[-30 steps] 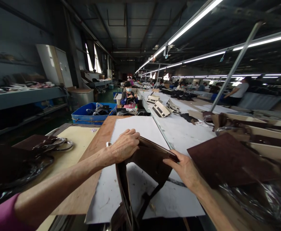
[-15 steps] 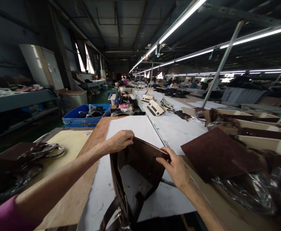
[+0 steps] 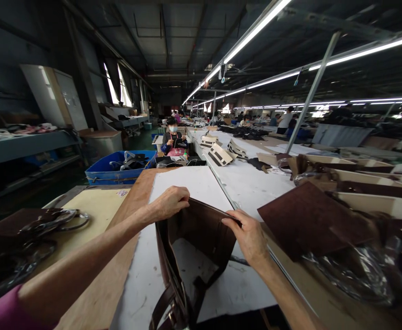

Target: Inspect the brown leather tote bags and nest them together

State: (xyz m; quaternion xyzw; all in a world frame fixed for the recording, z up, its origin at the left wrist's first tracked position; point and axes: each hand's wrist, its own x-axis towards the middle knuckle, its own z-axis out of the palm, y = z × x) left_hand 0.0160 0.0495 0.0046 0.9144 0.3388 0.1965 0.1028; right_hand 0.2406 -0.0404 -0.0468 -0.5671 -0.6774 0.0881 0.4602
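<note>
A dark brown handbag piece (image 3: 201, 227) stands on the white-covered table (image 3: 142, 284) before me, its top edge raised and its middle showing white through the opening. At its upper left corner my left hand (image 3: 171, 201) is closed, fingers curled over the edge. My right hand (image 3: 247, 233) pinches the same top edge at the right corner, thumb on the near side. A brown strap with metal fittings (image 3: 166, 305) hangs at the bag's lower near end, partly cut off by the frame.
On the right lie several brown bag parts (image 3: 314, 220), some wrapped in clear plastic. More brown bags (image 3: 15, 229) rest at the left. A blue bin (image 3: 118, 172) stands beyond, near a seated co-worker (image 3: 172, 140). Cream pieces (image 3: 220, 153) lie farther along the table.
Both hands keep hold of the bag's edge. My right thumb and fingers have closed more tightly on it. The view has shifted slightly, and the seated co-worker shows more fully.
</note>
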